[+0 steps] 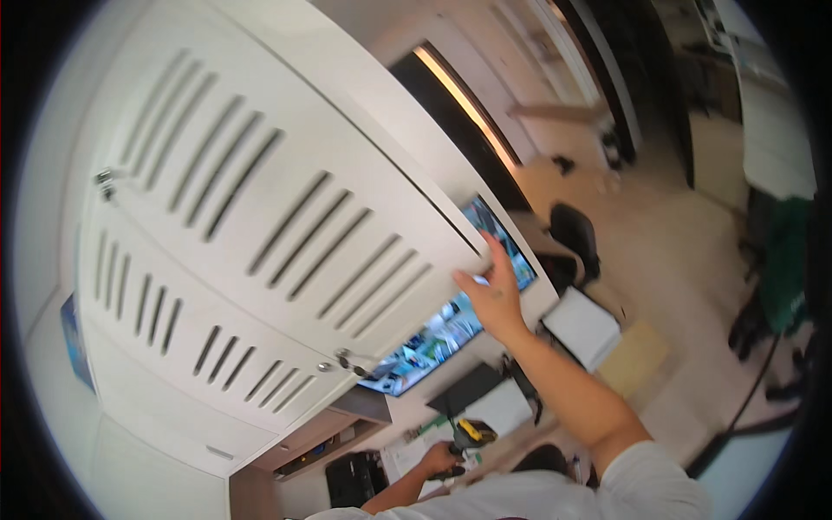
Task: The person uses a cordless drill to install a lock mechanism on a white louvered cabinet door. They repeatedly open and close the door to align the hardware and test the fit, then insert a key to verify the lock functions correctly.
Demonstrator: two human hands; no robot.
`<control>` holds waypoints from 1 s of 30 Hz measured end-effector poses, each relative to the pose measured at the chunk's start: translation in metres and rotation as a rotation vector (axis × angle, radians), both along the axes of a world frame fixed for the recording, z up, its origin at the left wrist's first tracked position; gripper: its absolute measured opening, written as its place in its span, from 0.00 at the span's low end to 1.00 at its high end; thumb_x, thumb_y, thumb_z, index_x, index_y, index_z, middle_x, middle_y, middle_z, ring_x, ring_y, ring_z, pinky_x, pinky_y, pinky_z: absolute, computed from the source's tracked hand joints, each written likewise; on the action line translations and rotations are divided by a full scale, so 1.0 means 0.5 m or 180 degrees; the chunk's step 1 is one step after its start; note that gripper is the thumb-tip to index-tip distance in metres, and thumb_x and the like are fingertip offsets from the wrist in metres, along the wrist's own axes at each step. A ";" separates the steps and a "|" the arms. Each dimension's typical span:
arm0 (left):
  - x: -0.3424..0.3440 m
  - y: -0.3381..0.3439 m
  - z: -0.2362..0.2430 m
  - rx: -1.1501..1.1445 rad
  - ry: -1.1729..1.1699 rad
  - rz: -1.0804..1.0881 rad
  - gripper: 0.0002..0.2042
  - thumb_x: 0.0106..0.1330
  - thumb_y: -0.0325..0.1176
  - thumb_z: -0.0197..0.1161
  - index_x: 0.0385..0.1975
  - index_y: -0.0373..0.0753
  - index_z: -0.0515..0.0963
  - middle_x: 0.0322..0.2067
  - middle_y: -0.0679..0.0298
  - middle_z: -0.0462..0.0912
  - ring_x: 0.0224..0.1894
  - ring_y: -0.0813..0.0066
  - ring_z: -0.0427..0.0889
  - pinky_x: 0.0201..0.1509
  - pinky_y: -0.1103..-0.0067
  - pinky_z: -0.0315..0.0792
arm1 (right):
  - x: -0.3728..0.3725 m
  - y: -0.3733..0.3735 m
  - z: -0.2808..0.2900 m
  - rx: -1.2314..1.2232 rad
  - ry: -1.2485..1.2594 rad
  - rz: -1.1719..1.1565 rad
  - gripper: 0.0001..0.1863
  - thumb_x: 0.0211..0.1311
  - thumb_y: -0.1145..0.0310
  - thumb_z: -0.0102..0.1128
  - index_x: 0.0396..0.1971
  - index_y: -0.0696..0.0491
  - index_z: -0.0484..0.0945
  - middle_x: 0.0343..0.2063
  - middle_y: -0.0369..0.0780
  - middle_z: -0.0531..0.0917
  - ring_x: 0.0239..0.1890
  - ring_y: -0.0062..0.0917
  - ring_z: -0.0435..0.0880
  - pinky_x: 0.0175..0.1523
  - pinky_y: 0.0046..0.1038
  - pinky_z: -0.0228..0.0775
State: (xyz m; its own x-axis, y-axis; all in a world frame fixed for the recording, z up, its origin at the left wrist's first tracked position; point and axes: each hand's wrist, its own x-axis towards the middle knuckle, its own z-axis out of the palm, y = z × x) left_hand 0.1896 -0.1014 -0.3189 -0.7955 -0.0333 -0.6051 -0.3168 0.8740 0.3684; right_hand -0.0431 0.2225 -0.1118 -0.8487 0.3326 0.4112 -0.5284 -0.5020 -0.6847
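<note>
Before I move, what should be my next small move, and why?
Perhaps firm the grip of the right hand on the corner of the white cabinet: it looks spread there rather than closed, and the left hand, holding a yellow-and-black tool, is not free.

Pale desk (511, 445) — papers (409, 456) on top

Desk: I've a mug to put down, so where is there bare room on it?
A bare-looking desk patch lies between the wooden panel and the black case. It's crowded around the left hand, with papers and a yellow-and-black tool.
</note>
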 end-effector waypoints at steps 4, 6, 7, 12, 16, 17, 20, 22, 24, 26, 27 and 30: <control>0.007 0.044 0.004 -0.0212 0.0334 -0.0135 0.21 0.53 0.44 0.75 0.39 0.33 0.85 0.25 0.55 0.88 0.24 0.64 0.87 0.38 0.70 0.79 | 0.007 -0.002 -0.005 0.0456 -0.0151 -0.0307 0.40 0.61 0.75 0.72 0.72 0.53 0.63 0.62 0.49 0.67 0.58 0.36 0.79 0.59 0.32 0.78; 0.001 0.060 0.016 -0.0152 0.0379 -0.0049 0.22 0.52 0.47 0.75 0.38 0.34 0.86 0.27 0.54 0.88 0.29 0.62 0.88 0.41 0.70 0.79 | 0.007 0.000 0.008 0.0180 -0.0207 -0.0111 0.39 0.61 0.74 0.72 0.72 0.53 0.63 0.62 0.49 0.68 0.57 0.34 0.79 0.58 0.32 0.78; 0.006 0.087 0.038 -0.0127 0.0414 0.0016 0.23 0.51 0.48 0.76 0.38 0.34 0.86 0.28 0.54 0.89 0.30 0.61 0.88 0.41 0.69 0.79 | 0.006 -0.006 0.003 0.0061 -0.0273 0.0009 0.39 0.61 0.74 0.72 0.72 0.52 0.63 0.62 0.49 0.68 0.56 0.34 0.79 0.58 0.32 0.78; 0.006 0.119 0.058 0.0001 0.0729 0.0165 0.23 0.51 0.48 0.76 0.37 0.34 0.85 0.30 0.53 0.89 0.32 0.58 0.89 0.44 0.68 0.80 | 0.014 0.000 0.020 0.0196 -0.0448 0.0033 0.38 0.65 0.78 0.67 0.73 0.56 0.60 0.58 0.43 0.78 0.51 0.24 0.81 0.57 0.26 0.74; 0.009 0.138 0.092 -0.0015 0.0918 0.0132 0.23 0.51 0.48 0.76 0.37 0.34 0.85 0.30 0.53 0.89 0.33 0.58 0.89 0.45 0.67 0.80 | 0.010 0.006 0.020 -0.0087 -0.0418 0.0168 0.38 0.63 0.78 0.68 0.72 0.54 0.63 0.60 0.45 0.72 0.55 0.29 0.80 0.58 0.29 0.75; 0.014 0.141 0.102 -0.0006 0.0959 0.0125 0.23 0.51 0.48 0.76 0.38 0.34 0.85 0.31 0.53 0.89 0.34 0.57 0.89 0.45 0.67 0.80 | 0.008 0.005 0.018 -0.0174 -0.0418 0.0210 0.38 0.62 0.77 0.69 0.72 0.54 0.64 0.62 0.46 0.69 0.57 0.32 0.79 0.59 0.31 0.76; 0.042 0.127 0.103 0.0306 0.0785 0.0618 0.23 0.50 0.45 0.77 0.37 0.32 0.85 0.31 0.51 0.89 0.35 0.57 0.90 0.44 0.67 0.82 | 0.000 -0.007 0.009 -0.0519 -0.0124 0.0342 0.38 0.62 0.80 0.68 0.72 0.55 0.63 0.62 0.45 0.70 0.58 0.31 0.79 0.60 0.30 0.75; 0.062 0.121 0.094 -0.0070 0.1103 0.0730 0.21 0.50 0.42 0.77 0.37 0.31 0.85 0.30 0.53 0.89 0.33 0.58 0.89 0.44 0.68 0.82 | 0.010 0.000 0.008 -0.0489 -0.0116 0.0633 0.40 0.61 0.82 0.67 0.73 0.54 0.62 0.64 0.44 0.71 0.60 0.30 0.79 0.61 0.29 0.74; 0.078 0.162 0.150 0.0235 0.0955 0.1060 0.21 0.50 0.40 0.77 0.38 0.31 0.85 0.31 0.52 0.89 0.35 0.59 0.89 0.45 0.68 0.81 | 0.017 0.013 -0.004 -0.0159 -0.0182 0.0535 0.43 0.60 0.81 0.68 0.75 0.53 0.59 0.64 0.44 0.71 0.57 0.27 0.80 0.60 0.27 0.75; 0.117 0.148 0.133 0.0320 0.1410 0.1041 0.20 0.49 0.40 0.78 0.38 0.31 0.85 0.32 0.50 0.89 0.36 0.60 0.89 0.46 0.68 0.81 | 0.040 0.030 -0.006 -0.0015 -0.0301 0.0847 0.43 0.62 0.82 0.66 0.76 0.53 0.57 0.60 0.41 0.75 0.53 0.23 0.80 0.57 0.26 0.75; 0.132 0.142 0.125 0.0341 0.1525 0.1036 0.20 0.49 0.40 0.78 0.37 0.31 0.85 0.32 0.51 0.89 0.36 0.60 0.89 0.45 0.68 0.80 | 0.048 0.034 -0.013 0.0066 -0.0334 0.1034 0.43 0.63 0.82 0.65 0.76 0.53 0.56 0.57 0.39 0.77 0.51 0.21 0.80 0.56 0.26 0.76; 0.126 0.159 0.139 0.0653 0.1663 0.1338 0.20 0.49 0.40 0.78 0.35 0.31 0.84 0.31 0.52 0.89 0.34 0.60 0.88 0.44 0.68 0.79 | 0.045 0.059 -0.063 0.0271 -0.0337 0.0327 0.38 0.66 0.72 0.67 0.73 0.51 0.59 0.64 0.41 0.71 0.53 0.23 0.80 0.54 0.26 0.73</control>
State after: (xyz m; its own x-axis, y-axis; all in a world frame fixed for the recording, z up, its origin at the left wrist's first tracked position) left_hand 0.2526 -0.0218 -0.2493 -0.9285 -0.3281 -0.1738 -0.3492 0.6128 0.7089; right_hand -0.0205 0.2518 -0.1434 -0.9164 0.2097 0.3408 -0.4002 -0.4873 -0.7762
